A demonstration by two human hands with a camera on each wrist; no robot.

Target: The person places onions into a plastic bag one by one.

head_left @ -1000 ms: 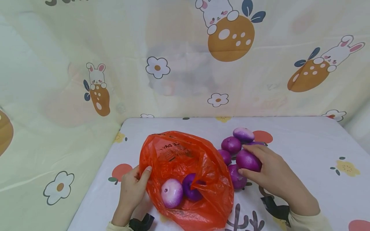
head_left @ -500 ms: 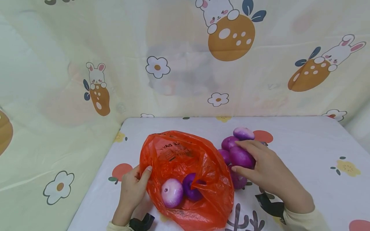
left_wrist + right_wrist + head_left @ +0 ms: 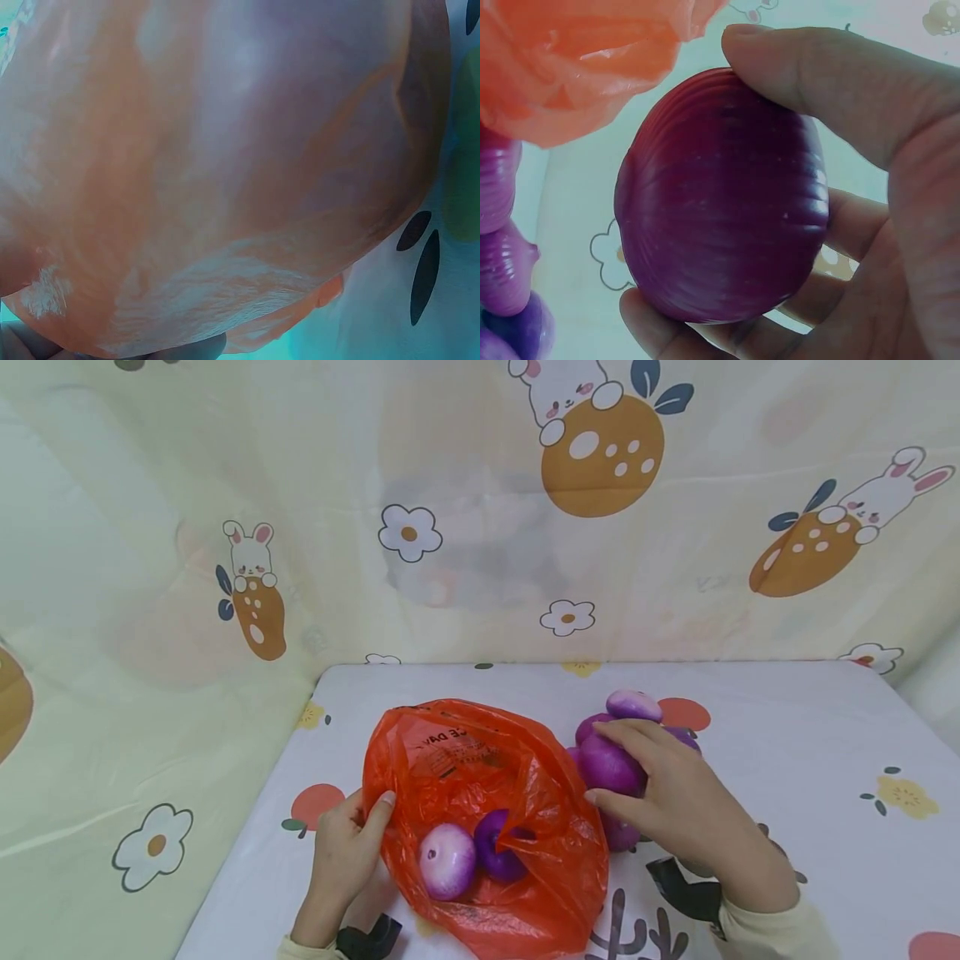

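Observation:
My left hand [image 3: 347, 843] pinches the left rim of a red plastic bag [image 3: 450, 777], thumb on the inside, and the bag's mouth faces me. Two onions sit in the bag: a pale purple-white onion [image 3: 447, 862] and a darker purple onion [image 3: 498, 847] partly behind a fold. Just right of the bag, my right hand [image 3: 675, 793] grips a red onion [image 3: 611, 766] between thumb and fingers. In the right wrist view that onion [image 3: 724, 199] appears large, with the bag's edge [image 3: 585, 67] at upper left. The left wrist view is filled by the bag [image 3: 225, 187].
Behind the held onion lie several more onions, among them a pale one [image 3: 634, 705] at the back and a purple one [image 3: 619, 833] nearer me. They rest on a white patterned tablecloth [image 3: 795, 760]. A printed curtain [image 3: 480, 577] hangs behind the table.
My right hand has moved left with the red onion, closer to the bag's right edge. My left hand and the bag have stayed in place.

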